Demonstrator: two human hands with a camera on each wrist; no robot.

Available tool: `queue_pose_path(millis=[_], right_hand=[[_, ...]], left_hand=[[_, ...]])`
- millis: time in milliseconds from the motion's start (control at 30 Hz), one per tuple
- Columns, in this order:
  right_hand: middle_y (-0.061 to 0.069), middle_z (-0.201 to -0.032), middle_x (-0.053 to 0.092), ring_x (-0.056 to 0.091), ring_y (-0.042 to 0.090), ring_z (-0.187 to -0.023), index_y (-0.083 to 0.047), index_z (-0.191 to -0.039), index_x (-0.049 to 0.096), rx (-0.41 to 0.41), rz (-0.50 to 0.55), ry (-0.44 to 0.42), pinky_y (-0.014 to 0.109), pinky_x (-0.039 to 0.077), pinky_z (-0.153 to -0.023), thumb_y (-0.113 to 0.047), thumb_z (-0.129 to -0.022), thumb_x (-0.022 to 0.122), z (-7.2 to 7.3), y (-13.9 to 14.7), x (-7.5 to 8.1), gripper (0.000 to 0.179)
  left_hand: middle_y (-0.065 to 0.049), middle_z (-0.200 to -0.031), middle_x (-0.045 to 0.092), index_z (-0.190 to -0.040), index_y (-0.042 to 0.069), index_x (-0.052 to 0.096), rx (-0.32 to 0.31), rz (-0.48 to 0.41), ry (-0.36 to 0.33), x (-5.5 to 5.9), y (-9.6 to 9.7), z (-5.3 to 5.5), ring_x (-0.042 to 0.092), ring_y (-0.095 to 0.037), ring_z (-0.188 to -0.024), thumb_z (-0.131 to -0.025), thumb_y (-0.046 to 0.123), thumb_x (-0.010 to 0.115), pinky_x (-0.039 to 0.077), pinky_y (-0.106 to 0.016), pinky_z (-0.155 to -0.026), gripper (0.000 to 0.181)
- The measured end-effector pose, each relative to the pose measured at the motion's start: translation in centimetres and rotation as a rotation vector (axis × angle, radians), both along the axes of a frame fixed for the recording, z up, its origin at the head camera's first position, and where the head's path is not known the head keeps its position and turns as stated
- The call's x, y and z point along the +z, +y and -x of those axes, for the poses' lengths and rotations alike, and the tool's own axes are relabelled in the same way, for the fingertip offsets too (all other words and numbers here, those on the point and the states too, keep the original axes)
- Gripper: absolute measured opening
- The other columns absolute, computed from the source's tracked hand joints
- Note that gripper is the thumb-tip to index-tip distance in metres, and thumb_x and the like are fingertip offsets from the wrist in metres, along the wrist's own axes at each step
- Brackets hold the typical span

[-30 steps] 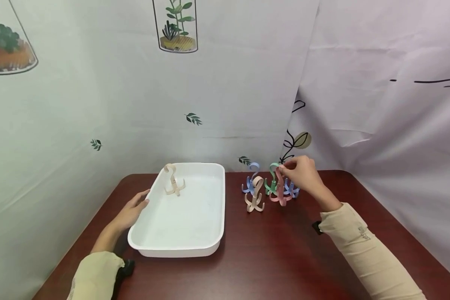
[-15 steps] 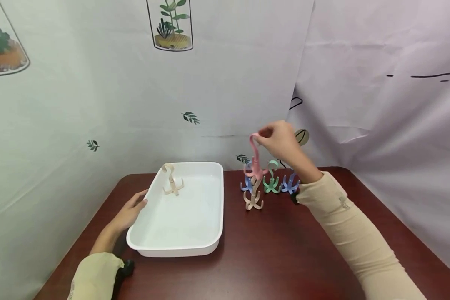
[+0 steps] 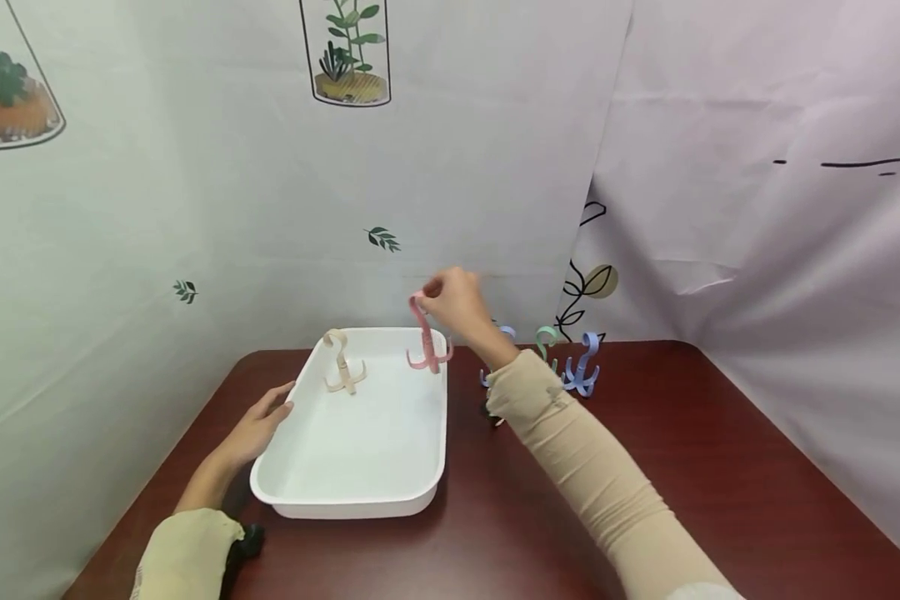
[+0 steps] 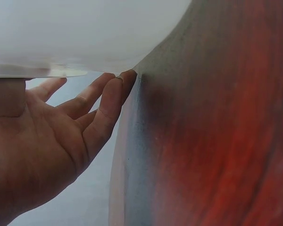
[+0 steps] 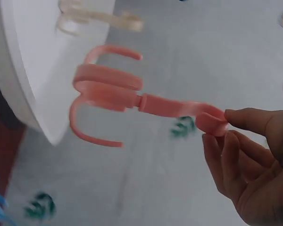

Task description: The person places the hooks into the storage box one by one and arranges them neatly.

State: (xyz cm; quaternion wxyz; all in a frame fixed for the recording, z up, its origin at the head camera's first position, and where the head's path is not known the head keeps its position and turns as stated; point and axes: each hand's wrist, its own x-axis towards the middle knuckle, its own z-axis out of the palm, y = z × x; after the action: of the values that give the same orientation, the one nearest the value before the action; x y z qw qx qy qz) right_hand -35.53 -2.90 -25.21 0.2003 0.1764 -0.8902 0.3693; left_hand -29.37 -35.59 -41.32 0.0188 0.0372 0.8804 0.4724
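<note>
Pinching pink hook (image 5: 160,106) by one end in right hand (image 3: 457,304), gripping tray (image 3: 345,505) with left hand (image 3: 255,427); could snag on rim (image 3: 446,417) if carried too low.

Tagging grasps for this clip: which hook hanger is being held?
The pink hook hanger, its curved top pinched in the right grip. It alone is pink; the beige hanger in the white tray, green hanger and rightmost blue hanger stand unheld.
</note>
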Motion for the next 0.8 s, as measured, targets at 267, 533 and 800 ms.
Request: queue_pose_path(millis=[267, 533, 800], right_hand=[[0.005, -0.087, 0.071, 0.064, 0.017, -0.077, -0.005, -0.094, 0.076, -0.026, 0.085, -0.058, 0.026, 0.054, -0.062, -0.02, -0.089, 0.077, 1.8, -3.7, -4.1, 0.016], [0.005, -0.087, 0.068, 0.062, 0.017, -0.08, -0.006, -0.092, 0.075, -0.124, 0.039, -0.104, 0.027, 0.054, -0.067, -0.019, -0.089, 0.077, 3.5, -5.1, -7.2, 0.013], [0.005, -0.086, 0.068, 0.062, 0.017, -0.079, -0.005, -0.09, 0.074, -0.138, 0.006, -0.115, 0.028, 0.054, -0.068, -0.017, -0.088, 0.077, 3.8, -5.0, -7.7, 0.012]], left_hand=[[-0.038, -0.145, 0.034, -0.156, -0.002, 0.016, 0.01, 0.003, 0.001, 0.1, 0.4, -0.2, 0.055, -0.05, -0.117, -0.109, 0.03, 0.034, 0.056, -0.05, -0.084, 0.059], [-0.037, -0.137, 0.043, -0.156, 0.0, 0.016, 0.006, -0.015, -0.017, -0.6, 0.3, -0.3, 0.062, -0.042, -0.109, -0.109, 0.031, 0.036, 0.058, -0.047, -0.08, 0.06], [-0.036, -0.137, 0.044, -0.156, 0.0, 0.016, 0.0, -0.012, -0.004, -0.4, 0.3, -0.1, 0.063, -0.041, -0.107, -0.109, 0.03, 0.035, 0.058, -0.046, -0.079, 0.059]])
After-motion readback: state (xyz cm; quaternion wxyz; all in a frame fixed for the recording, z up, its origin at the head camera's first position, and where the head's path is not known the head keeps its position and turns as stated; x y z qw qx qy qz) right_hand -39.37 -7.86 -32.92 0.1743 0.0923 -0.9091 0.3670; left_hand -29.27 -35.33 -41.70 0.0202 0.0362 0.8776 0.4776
